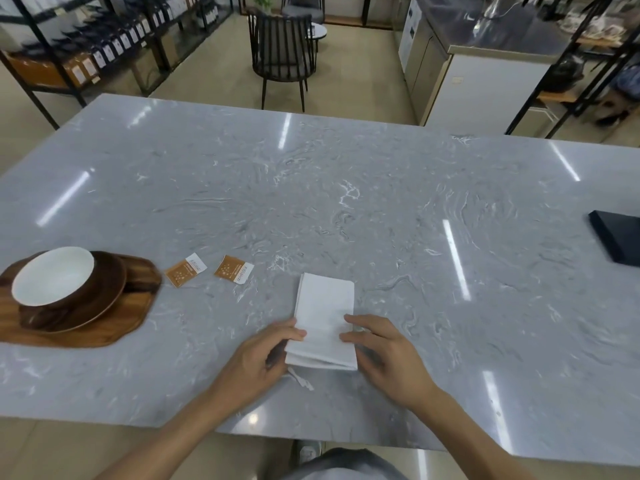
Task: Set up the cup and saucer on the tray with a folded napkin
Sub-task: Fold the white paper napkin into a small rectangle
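Note:
A white napkin (325, 310) lies folded into a narrow rectangle on the grey marble table, near its front edge. My left hand (258, 362) pinches the napkin's near left corner, thumb on top. My right hand (384, 355) presses its fingertips on the near right side of the napkin. At the far left a brown cup with a white inside (55, 277) sits on a brown saucer (104, 299), which rests on a wooden tray (128, 327).
Two orange sugar sachets (185, 270) (233, 269) lie between the tray and the napkin. A small white paper scrap (301, 379) lies by my left hand. A dark flat object (618, 237) sits at the right edge. A black chair (282, 53) stands beyond the table.

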`<state>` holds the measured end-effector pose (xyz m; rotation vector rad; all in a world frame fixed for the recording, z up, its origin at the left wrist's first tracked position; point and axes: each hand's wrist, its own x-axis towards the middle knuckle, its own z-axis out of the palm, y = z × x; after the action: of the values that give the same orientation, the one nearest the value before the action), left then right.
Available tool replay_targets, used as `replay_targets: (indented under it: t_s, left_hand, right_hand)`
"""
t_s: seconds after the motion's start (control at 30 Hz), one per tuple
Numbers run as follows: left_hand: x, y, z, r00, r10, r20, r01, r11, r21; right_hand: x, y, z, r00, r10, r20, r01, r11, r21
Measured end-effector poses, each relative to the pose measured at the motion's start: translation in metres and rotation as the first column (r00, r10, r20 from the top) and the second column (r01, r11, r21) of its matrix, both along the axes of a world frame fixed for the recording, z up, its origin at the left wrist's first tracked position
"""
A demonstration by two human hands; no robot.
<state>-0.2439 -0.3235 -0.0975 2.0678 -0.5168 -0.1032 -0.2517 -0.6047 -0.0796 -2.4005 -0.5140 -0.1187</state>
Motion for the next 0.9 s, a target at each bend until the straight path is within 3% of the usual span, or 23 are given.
replay_targets:
  t_s: [0.13,0.27,0.4,0.53,0.63,0.73,0.83,0.9]
  left_hand:
    - [0.013,-0.008,0.002,0.998,-0.003,0.055,0.000,0.998,0.056]
    - [0.035,-0.026,0.006,0.988,0.149,0.027,-0.150,0.988,0.031]
    - [0.060,-0.043,0.006,0.945,0.326,-0.032,-0.324,0.945,0.051]
    - [0.071,-0.048,0.005,0.912,0.408,-0.047,-0.400,0.908,0.122]
    - [0.070,-0.048,0.005,0.909,0.415,-0.029,-0.406,0.901,0.151]
    - [0.068,-0.051,0.006,0.922,0.361,0.138,-0.386,0.886,0.257]
    - [0.075,-0.059,0.009,0.943,0.172,0.285,-0.270,0.895,0.354]
    - [0.080,-0.065,0.004,0.957,0.010,0.290,-0.148,0.878,0.456]
  right_hand:
    - [0.012,-0.004,-0.001,0.993,-0.010,-0.115,0.020,0.997,0.080]
    - [0.028,0.002,-0.005,0.968,-0.125,-0.216,0.167,0.967,0.192]
    - [0.042,0.012,-0.017,0.895,-0.249,-0.369,0.376,0.866,0.329]
    - [0.049,0.018,-0.026,0.829,-0.338,-0.447,0.500,0.805,0.318]
    - [0.050,0.020,-0.027,0.847,-0.372,-0.379,0.477,0.846,0.237]
    - [0.048,0.025,-0.024,0.889,-0.392,-0.236,0.423,0.901,0.096]
    - [0.053,0.035,-0.021,0.930,-0.366,-0.016,0.365,0.930,-0.033]
    - [0.060,0.042,-0.024,0.959,-0.274,0.078,0.282,0.951,-0.130]
